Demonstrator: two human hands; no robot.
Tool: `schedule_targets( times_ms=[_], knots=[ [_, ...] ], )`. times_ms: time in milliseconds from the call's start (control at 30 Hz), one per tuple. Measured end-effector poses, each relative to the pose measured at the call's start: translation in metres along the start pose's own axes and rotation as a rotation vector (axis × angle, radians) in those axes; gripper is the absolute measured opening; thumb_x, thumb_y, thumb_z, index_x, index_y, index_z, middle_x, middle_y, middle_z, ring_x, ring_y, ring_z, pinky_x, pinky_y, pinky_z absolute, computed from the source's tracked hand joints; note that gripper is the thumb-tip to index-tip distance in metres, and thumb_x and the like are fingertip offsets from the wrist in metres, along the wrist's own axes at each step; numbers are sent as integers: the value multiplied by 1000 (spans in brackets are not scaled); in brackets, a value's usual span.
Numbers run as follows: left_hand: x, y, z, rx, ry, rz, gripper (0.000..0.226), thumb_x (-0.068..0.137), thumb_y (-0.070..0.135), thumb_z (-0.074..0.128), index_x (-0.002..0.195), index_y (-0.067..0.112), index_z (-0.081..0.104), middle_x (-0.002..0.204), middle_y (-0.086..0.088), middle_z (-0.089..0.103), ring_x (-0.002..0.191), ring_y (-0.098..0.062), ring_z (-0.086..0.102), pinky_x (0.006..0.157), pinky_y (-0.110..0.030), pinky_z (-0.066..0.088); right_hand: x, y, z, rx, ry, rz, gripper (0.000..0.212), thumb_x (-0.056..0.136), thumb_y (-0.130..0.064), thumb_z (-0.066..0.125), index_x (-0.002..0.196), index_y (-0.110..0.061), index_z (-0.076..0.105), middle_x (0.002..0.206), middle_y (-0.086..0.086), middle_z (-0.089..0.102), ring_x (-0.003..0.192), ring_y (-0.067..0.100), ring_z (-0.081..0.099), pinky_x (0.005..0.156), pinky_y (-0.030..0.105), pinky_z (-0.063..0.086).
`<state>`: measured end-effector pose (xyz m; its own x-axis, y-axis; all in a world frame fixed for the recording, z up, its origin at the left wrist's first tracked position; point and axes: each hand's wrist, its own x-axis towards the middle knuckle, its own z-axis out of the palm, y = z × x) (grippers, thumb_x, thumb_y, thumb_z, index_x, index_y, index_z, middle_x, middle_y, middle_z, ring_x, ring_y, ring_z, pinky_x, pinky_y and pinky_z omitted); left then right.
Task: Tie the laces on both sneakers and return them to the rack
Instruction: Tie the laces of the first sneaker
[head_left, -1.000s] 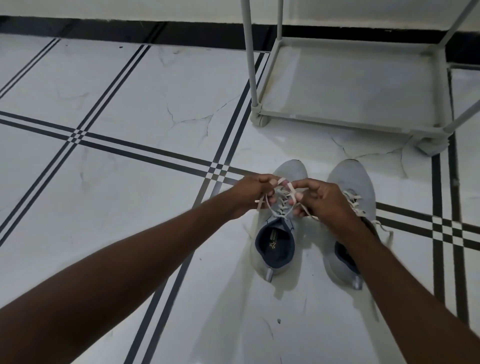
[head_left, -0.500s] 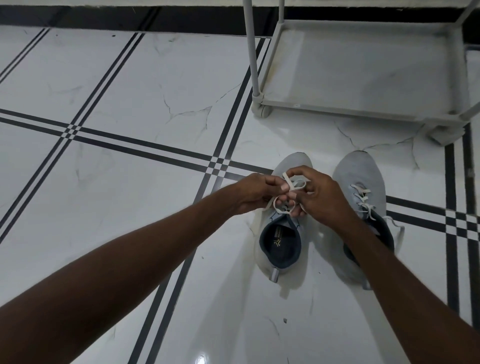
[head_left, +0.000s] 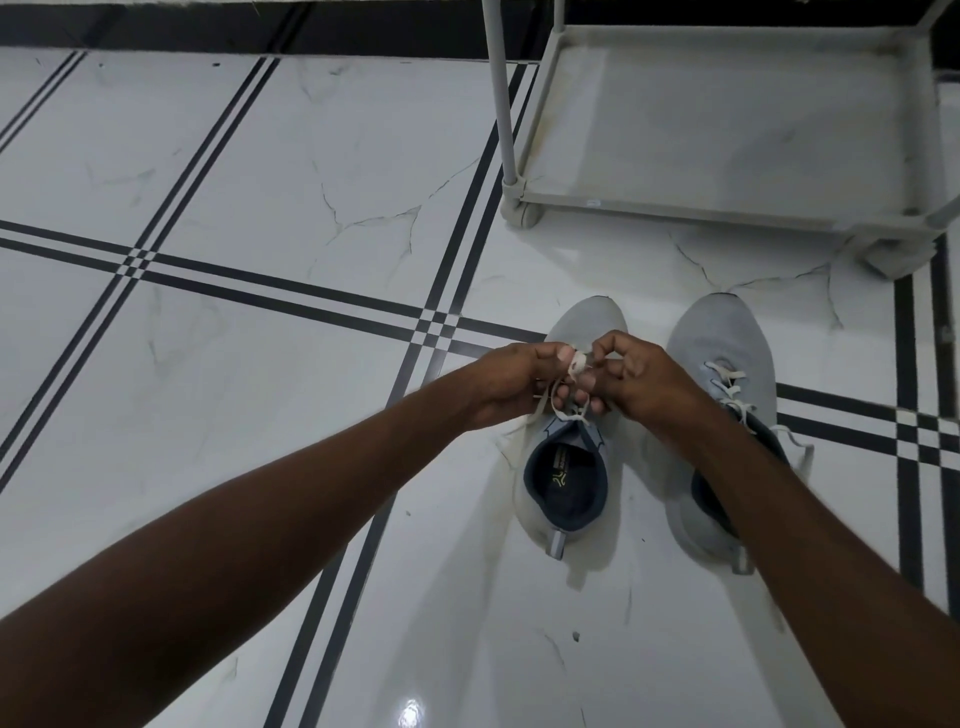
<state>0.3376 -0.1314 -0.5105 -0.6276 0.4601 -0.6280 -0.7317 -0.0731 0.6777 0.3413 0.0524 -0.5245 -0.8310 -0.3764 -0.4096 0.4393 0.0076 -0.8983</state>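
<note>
Two light grey sneakers stand side by side on the tiled floor, toes pointing at the rack. Over the left sneaker (head_left: 569, 483), with its dark blue lining, my left hand (head_left: 511, 382) and my right hand (head_left: 636, 376) meet. Both pinch its white laces (head_left: 571, 382), a small loop held between the fingertips. The right sneaker (head_left: 719, 348) lies partly under my right forearm; its white laces (head_left: 727, 382) are loose, and one end trails onto the floor at the right.
A white shoe rack (head_left: 675, 208) stands just beyond the sneakers, its bottom shelf bare, with a post (head_left: 498, 98) rising at its left corner. White marble tiles with black stripes (head_left: 291, 306) spread to the left. A dark skirting runs along the back wall.
My hands have drawn closer together over the left sneaker, and the lace loop between the fingers has become smaller and tighter. The view has shifted slightly.
</note>
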Motion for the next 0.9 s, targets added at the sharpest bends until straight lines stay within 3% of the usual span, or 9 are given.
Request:
schedule_targets(
  times_ms=[100, 167, 267, 333, 433, 533, 667, 733, 900],
  knots=[
    [-2, 3, -5, 84, -35, -4, 23, 102, 17, 47, 103, 4, 67, 92, -6, 71, 77, -17, 57, 75, -27, 48, 2, 1, -4, 57, 1, 40, 20, 90, 3, 61, 85, -11, 48, 61, 6, 65, 47, 14, 53, 47, 20, 47],
    [-3, 7, -9, 189, -46, 9, 30, 99, 21, 55, 115, -3, 64, 100, -17, 68, 83, -24, 57, 80, -32, 52, 2, -2, -5, 70, -23, 79, 15, 91, 3, 59, 86, -9, 51, 62, 8, 64, 48, 14, 52, 47, 19, 47],
    [-5, 14, -15, 417, -34, 57, 37, 91, 25, 68, 111, -7, 65, 109, -37, 63, 91, -30, 62, 88, -38, 54, 3, -9, -4, 27, -16, 132, 8, 93, 5, 54, 95, -3, 55, 67, 12, 61, 50, 16, 52, 45, 20, 47],
    [-7, 21, -13, 614, 7, 148, 29, 84, 21, 76, 101, -3, 71, 102, -31, 70, 85, -24, 68, 84, -37, 56, 4, -14, -1, -32, 18, 171, 10, 94, 4, 52, 99, -2, 57, 69, 14, 61, 49, 15, 53, 44, 20, 48],
    [-3, 21, -6, 1007, 161, 364, 10, 74, 12, 82, 81, 9, 76, 75, -4, 75, 69, -7, 68, 69, -27, 55, 6, -17, 1, -125, 50, 220, 15, 92, 6, 48, 99, -2, 59, 72, 17, 62, 50, 18, 54, 46, 23, 50],
    [-2, 10, 4, 1189, 320, 558, 8, 72, 10, 77, 70, 10, 70, 66, 3, 69, 61, -12, 64, 57, -30, 50, 6, -21, 3, -196, -6, 279, 27, 90, 10, 41, 101, 0, 64, 73, 16, 64, 48, 16, 53, 47, 24, 45],
    [-3, -12, 10, 1164, 485, 669, 11, 77, 19, 68, 70, 13, 63, 71, 3, 65, 66, -18, 61, 59, -41, 51, 5, -20, -2, -104, -135, 389, 38, 92, 11, 34, 112, -3, 64, 70, 11, 69, 35, 7, 30, 38, 19, 27],
    [-4, -22, 10, 1043, 553, 652, 14, 75, 21, 71, 70, 12, 62, 74, 0, 65, 68, -21, 62, 62, -45, 53, 4, -18, -4, -118, -75, 392, 29, 94, 6, 45, 108, -6, 68, 59, 3, 64, 34, 5, 28, 36, 18, 29],
    [-15, -31, 4, 680, 646, 450, 21, 68, 17, 83, 65, 13, 63, 74, -8, 70, 70, -24, 66, 69, -44, 57, -10, -10, 11, -569, 274, 42, 5, 79, -14, 78, 80, -9, 77, 56, 4, 70, 46, 14, 64, 51, 27, 56]
  ],
)
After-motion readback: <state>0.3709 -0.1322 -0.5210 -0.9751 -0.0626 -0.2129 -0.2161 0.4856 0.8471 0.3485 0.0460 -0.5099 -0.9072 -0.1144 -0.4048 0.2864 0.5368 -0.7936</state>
